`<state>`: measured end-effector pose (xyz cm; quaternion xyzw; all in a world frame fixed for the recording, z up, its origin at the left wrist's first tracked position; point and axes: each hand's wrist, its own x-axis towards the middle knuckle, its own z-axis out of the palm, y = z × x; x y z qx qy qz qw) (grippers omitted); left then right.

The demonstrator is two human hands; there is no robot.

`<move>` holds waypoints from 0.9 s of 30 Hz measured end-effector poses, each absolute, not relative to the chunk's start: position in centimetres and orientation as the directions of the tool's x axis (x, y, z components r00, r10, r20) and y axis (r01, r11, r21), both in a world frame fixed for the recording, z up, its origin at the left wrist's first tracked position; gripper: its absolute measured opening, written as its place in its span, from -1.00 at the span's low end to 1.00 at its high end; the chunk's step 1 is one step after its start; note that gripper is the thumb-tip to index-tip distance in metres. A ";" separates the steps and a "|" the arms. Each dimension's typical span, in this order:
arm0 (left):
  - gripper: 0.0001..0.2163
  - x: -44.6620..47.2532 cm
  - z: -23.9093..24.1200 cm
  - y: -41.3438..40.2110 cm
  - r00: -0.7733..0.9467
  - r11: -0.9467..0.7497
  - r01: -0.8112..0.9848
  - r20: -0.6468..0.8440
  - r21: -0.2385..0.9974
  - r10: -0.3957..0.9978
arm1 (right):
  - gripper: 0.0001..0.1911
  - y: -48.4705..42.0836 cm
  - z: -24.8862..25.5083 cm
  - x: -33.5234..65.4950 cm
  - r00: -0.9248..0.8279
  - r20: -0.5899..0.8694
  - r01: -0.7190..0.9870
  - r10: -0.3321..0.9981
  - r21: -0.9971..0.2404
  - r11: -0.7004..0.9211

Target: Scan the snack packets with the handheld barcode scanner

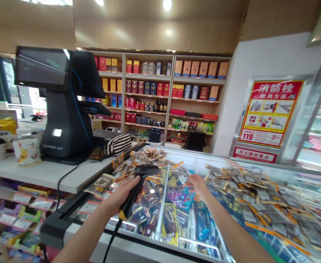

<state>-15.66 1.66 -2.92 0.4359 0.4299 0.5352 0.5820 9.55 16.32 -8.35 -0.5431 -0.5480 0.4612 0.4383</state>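
My left hand (122,195) grips a corded scanner (133,193) by its handle as my right hand (198,183) pinches a small packet (181,173) over the glass-topped chest (133,245); likely light, pliable and slick, it is best held by an edge.

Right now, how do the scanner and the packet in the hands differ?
The scanner is mostly black; the packet is pale with orange edging. The scanner is bulky and corded; the packet is flat and cordless. The left hand grips the scanner, the right hand the packet. Both are handheld.
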 end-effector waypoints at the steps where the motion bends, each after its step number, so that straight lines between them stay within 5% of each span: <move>1: -0.73 -14.8 -2.9 1.9 0.074 0.037 -0.245 -0.020 0.969 0.997 | -0.84 16.2 -8.5 10.7 -0.001 -0.009 0.171 1.000 -0.985 -0.009; 16: -0.72 -8.3 -2.6 3.6 0.249 0.092 -0.228 -0.033 0.969 0.968 | -0.88 14.4 -9.0 16.1 0.097 0.048 -0.028 0.994 -0.998 0.051; 27: -0.74 -8.4 -2.4 3.7 0.233 0.088 -0.202 -0.040 0.975 0.972 | -0.88 15.3 -9.0 16.6 0.174 0.044 0.002 0.984 -0.999 0.044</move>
